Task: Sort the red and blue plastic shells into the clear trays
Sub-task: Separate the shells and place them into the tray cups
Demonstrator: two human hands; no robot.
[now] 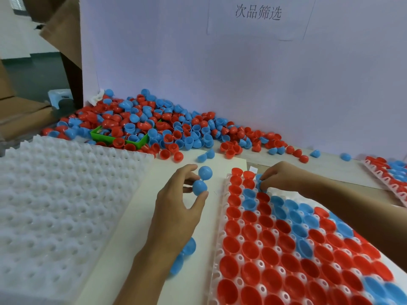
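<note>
- Background: a pale upright board (220,73) closes off the far edge of the desk (343,170); a taped sheet near its top carries printed characters (258,12). Brown cardboard (59,29) stands at the far left.
- Loose stock: a heap of red and blue plastic shells (154,122) lies along the foot of the board, thinning out to the right into scattered single pieces. A green tray (119,137) sits half buried in the near edge of the heap.
- Empty trays: a stack of clear dimpled trays (61,194) occupies the near left of the desk, with no shells in its pockets.
- Working tray: a clear tray (222,230) at the near right holds rows of shells seated open side up, mostly red, with a diagonal band of blue running through them and more blue at the near right corner.
- Second filled tray (389,175): seen partly at the far right edge, also carrying red and blue shells.
- Left hand (176,208): raised over the pale sheet beside the working tray, thumb and fingers gripping a joined pair of blue shells (202,179).
- Right hand (284,179): at the far end of the working tray, fingertips pinched on a blue shell (259,180) at the tray's top rows.
- Further blue shells (184,254) lie on the sheet, partly hidden under the left forearm.
</note>
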